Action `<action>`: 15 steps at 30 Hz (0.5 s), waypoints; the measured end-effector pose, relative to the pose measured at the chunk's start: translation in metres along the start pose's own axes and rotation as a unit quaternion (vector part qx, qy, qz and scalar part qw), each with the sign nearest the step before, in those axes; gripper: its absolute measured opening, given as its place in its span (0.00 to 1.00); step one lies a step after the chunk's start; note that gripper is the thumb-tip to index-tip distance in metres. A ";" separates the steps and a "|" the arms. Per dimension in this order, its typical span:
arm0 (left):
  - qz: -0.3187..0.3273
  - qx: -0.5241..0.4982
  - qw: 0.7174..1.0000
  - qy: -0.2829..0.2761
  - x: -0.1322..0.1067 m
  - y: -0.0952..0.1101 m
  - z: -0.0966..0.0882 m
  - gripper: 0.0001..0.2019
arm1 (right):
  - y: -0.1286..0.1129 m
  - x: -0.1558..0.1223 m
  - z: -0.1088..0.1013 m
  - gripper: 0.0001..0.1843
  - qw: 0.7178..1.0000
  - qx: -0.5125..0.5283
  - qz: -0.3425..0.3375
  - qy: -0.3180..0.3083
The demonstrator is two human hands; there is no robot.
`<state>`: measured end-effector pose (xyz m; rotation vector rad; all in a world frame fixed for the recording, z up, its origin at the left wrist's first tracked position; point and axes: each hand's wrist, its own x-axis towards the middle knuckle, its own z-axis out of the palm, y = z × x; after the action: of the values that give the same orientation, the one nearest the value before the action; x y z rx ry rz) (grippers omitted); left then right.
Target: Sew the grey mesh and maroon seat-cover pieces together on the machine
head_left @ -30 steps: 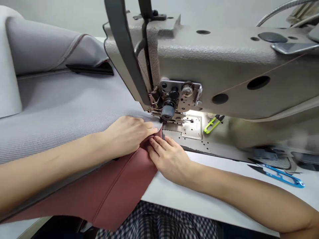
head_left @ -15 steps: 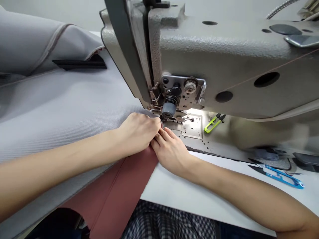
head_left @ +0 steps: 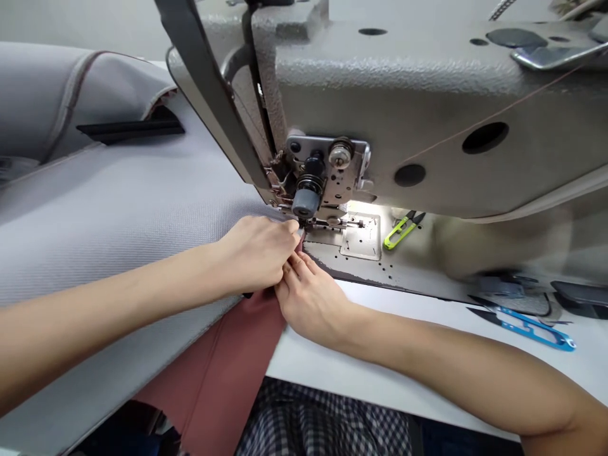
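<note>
My left hand [head_left: 256, 252] is closed on the fabric edge just in front of the needle area of a grey sewing machine [head_left: 403, 107]. Pressed up beside it, my right hand [head_left: 313, 301] pinches the same edge with its fingers together. The fabric is a large piece with a ribbed grey face [head_left: 180, 221] spread to the left and a dark red panel [head_left: 228, 373] hanging over the table's front edge. Its edge runs under the presser foot, which is partly hidden behind my left fingers. A grey knob [head_left: 306, 201] sits right above them.
Yellow-green thread snips [head_left: 400, 233] lie on the machine bed right of the needle plate [head_left: 361, 237]. Blue thread snips [head_left: 532, 329] rest on the white table [head_left: 408, 373] farther right. A black strip [head_left: 130, 130] lies on the folded fabric at the back left.
The view has shifted, so the machine appears farther left. Both hands have drawn slightly back from the needle area, showing more red fabric edge there. They keep hold of the fabric.
</note>
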<state>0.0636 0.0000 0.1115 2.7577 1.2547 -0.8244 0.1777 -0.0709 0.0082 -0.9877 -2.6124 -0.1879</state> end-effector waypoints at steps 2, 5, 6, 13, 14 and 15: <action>-0.003 -0.008 1.000 0.000 0.003 0.001 -0.001 0.14 | 0.001 0.003 0.000 0.20 1.000 0.004 0.013 -0.002; -0.012 -0.014 1.000 0.012 0.008 0.002 0.002 0.14 | 0.005 0.006 0.002 0.20 0.999 0.016 0.032 -0.013; -0.015 -0.013 1.000 0.015 0.010 0.002 0.004 0.13 | 0.008 0.007 0.003 0.20 0.999 0.023 0.038 -0.018; -0.033 0.041 0.995 0.084 -0.007 0.014 0.008 0.17 | 0.012 0.002 0.001 0.21 0.998 0.053 0.033 -0.021; -0.034 0.052 0.995 0.082 -0.012 0.017 0.007 0.17 | 0.009 0.000 -0.001 0.21 0.999 0.049 0.015 -0.016; -0.034 0.059 0.995 0.070 -0.016 0.019 0.008 0.17 | 0.005 -0.002 -0.002 0.22 0.999 0.043 -0.005 -0.010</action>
<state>0.0645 -0.0255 0.1086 2.9276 1.3737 -0.7446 0.1831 -0.0686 0.0098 -0.9522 -2.6190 -0.0671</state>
